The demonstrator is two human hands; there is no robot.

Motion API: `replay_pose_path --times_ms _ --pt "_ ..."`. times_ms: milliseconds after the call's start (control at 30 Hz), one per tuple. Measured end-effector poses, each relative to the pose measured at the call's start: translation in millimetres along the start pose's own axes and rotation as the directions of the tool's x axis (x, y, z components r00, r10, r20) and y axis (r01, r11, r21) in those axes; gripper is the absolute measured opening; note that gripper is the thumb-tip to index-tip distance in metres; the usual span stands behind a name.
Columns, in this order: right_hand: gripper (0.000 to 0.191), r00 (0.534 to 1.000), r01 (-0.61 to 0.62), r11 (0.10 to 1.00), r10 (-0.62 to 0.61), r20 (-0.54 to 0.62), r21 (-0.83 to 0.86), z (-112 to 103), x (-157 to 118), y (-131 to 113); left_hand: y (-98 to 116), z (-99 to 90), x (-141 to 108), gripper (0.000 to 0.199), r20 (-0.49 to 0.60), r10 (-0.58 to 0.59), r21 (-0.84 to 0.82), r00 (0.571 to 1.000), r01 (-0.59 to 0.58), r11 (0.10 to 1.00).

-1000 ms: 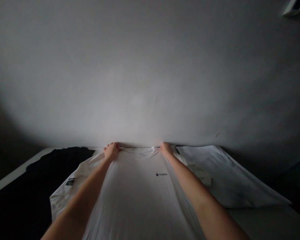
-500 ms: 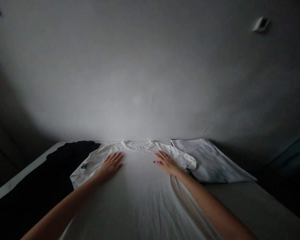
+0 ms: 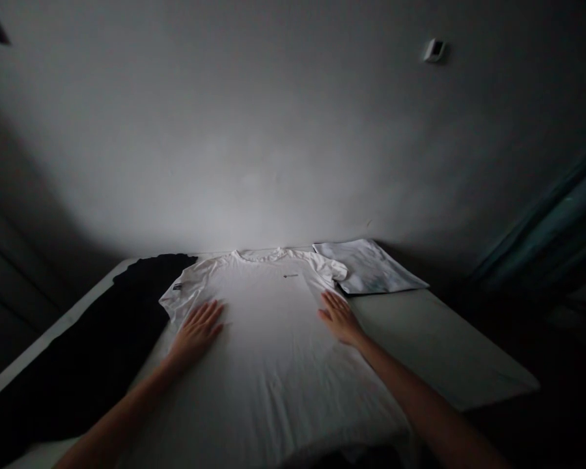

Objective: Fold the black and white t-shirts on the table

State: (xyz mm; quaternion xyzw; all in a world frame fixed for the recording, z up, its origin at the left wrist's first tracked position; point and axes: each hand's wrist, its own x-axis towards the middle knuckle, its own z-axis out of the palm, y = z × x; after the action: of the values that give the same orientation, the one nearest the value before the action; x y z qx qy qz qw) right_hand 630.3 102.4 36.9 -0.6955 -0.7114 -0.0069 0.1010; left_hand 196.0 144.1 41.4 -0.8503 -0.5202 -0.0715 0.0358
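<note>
**Item:** white short-sleeved T-shirt (image 3: 268,339), front up, with a small dark chest logo (image 3: 290,275) and a dark label (image 3: 177,286) on the sleeve at image left.

**Location:** spread flat on a pale bed (image 3: 434,345), collar (image 3: 261,255) at the far edge against the wall (image 3: 127,130), body running toward the near edge, where the hem fades into shadow.

**Left hand (image 3: 196,332):** palm down on the shirt's chest, fingers spread, just below the sleeve seam.

**Right hand (image 3: 340,318):** resting on the shirt's opposite side near its edge, fingers spread toward the far edge.

**Grip:** released on both sides; open hands press on the cotton, with no fold pinched.

**Recent change:** both hands have let go of the collar and moved toward the near edge, smoothing as they travel. The view has also lifted, bringing more of the bed into frame.

**Resulting state:** collar straight, sleeves spread, only faint creases on the body.

**Adjacent, left:** black cloth (image 3: 88,339) along the far-left side of the bed, just beside the sleeve.

**Adjacent, right:** folded pale cloth (image 3: 368,267) at the far edge, partly under the other sleeve; its exact kind is unclear in the dim light.
</note>
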Motion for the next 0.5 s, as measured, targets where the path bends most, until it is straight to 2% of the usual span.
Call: replay_pose_path --times_ms 67,133,167,200,267,333,367,433,500 --pt "0.054 0.995 -0.100 0.994 0.100 -0.004 -0.053 -8.7 -19.3 29.6 -23.5 -4.5 -16.6 0.057 -0.010 -0.037 0.040 0.999 0.038 0.998" --pt "0.056 0.981 -0.195 0.977 0.193 -0.035 -0.083 -11.7 -35.5 33.6 -25.9 -4.8 -29.0 0.057 -0.063 -0.095 0.086 0.993 0.101 0.991" --pt "0.057 0.980 -0.196 0.977 0.193 -0.049 -0.080 -10.5 -43.2 27.9 -20.6 -3.8 -35.1 0.057 -0.096 -0.105 0.098 0.990 0.114 0.989" --pt "0.057 0.987 -0.155 0.986 0.152 -0.058 -0.065 -7.6 -51.2 19.7 -13.2 -2.4 -41.6 0.058 -0.119 -0.090 0.100 0.989 0.102 0.990" --pt "0.055 0.998 0.012 1.000 -0.012 -0.064 -0.005 0.9 -68.0 5.7 0.4 -0.5 -56.3 0.057 -0.111 -0.015 0.071 0.994 0.023 0.997" --pt "0.053 0.987 0.142 0.988 -0.136 -0.088 0.064 8.6 -83.7 7.0 4.0 -1.6 -72.9 0.055 -0.064 0.027 0.025 0.998 -0.026 0.999" --pt "0.053 0.984 0.144 0.985 -0.132 -0.120 0.094 10.9 -89.6 15.1 1.2 -3.4 -81.7 0.054 -0.047 0.006 0.007 0.999 -0.005 1.000" --pt "0.052 0.978 0.047 0.988 -0.015 -0.208 0.150 11.8 -95.6 41.7 -9.6 -8.8 -98.4 0.053 -0.042 -0.080 -0.023 0.996 0.080 0.997" --pt "0.049 0.950 -0.101 0.973 0.156 -0.272 0.206 8.3 -94.4 71.1 -20.9 -14.4 -110.3 0.049 -0.059 -0.147 -0.059 0.987 0.144 0.988"
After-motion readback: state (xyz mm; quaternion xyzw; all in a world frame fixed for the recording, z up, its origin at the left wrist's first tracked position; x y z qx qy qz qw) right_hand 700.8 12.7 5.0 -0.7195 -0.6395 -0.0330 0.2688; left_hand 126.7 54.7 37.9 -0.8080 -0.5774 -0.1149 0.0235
